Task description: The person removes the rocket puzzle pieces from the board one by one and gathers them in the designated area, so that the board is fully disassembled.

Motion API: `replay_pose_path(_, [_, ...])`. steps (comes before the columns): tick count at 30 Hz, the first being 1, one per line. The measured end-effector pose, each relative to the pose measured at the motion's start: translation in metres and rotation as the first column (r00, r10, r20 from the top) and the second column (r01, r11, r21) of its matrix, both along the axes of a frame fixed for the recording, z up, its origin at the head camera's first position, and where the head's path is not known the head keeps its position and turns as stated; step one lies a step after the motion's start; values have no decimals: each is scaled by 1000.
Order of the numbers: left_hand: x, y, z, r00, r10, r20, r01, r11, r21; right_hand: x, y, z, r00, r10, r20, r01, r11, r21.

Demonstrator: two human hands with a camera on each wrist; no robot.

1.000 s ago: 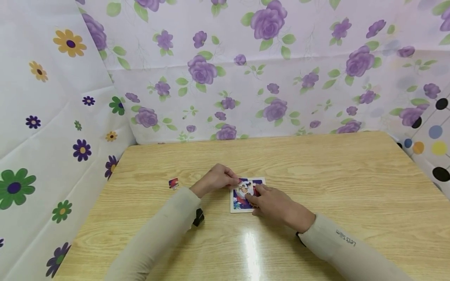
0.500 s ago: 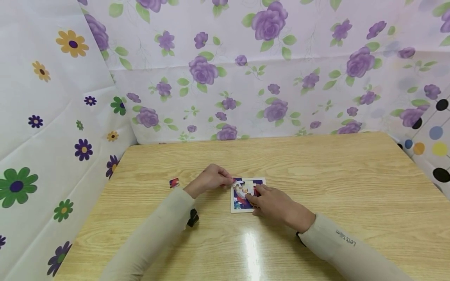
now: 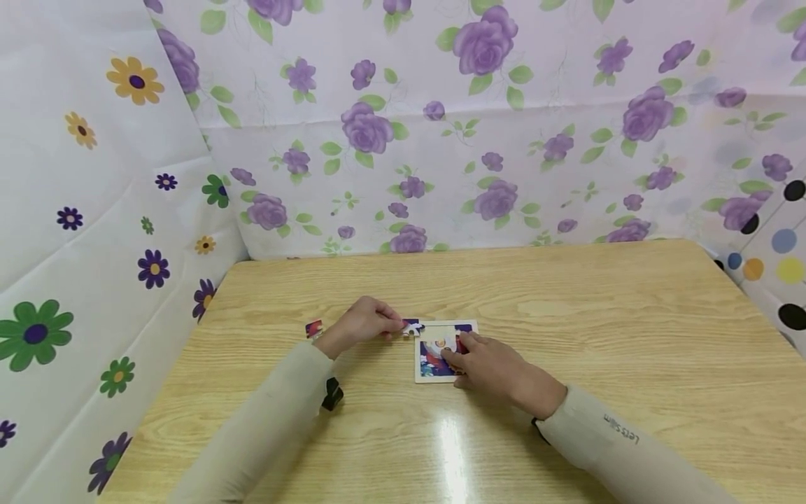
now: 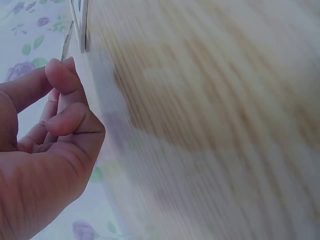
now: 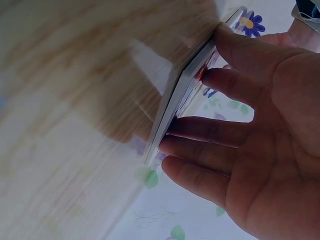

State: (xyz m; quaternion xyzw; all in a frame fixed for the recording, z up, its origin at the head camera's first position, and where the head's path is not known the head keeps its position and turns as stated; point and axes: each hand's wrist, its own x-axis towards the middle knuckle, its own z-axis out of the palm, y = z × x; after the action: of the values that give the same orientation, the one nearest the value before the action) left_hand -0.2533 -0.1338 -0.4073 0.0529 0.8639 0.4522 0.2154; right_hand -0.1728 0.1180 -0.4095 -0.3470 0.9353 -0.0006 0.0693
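puzzle pc (image 3: pixel 411 324) moved left w/ l hand (image 3: pixel 367 321) pinching it, r hand (image 3: pixel 494 362) touching frame (image 3: pixel 418 364) w/ straight fingers

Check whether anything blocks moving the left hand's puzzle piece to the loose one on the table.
Nothing visible but the left hand itself lies between held piece and loose piece; the left sleeve lies close to the latter. The right hand is off that path, on the frame.

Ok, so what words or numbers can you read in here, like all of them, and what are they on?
"Let's Slim": upside down on the right sleeve, with its last letters slightly blurred.
I can't make out any other words or numbers; the puzzle is partly covered and small.
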Motion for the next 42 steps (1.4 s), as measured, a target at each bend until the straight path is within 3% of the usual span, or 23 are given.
replay_pose_path(19, [8,-20,2,999,45,-2,-45,999,4,2,-2,0,1000,-5,-3,5,1000,-5])
replay_pose_path(31, [6,-33,7,999,38,23,-39,998,48,2,0,0,1000,-25,19,25,1000,-15])
replay_pose_path(42, [3,-51,8,999,34,-5,-34,999,24,2,0,1,1000,-2,-4,2,1000,-28])
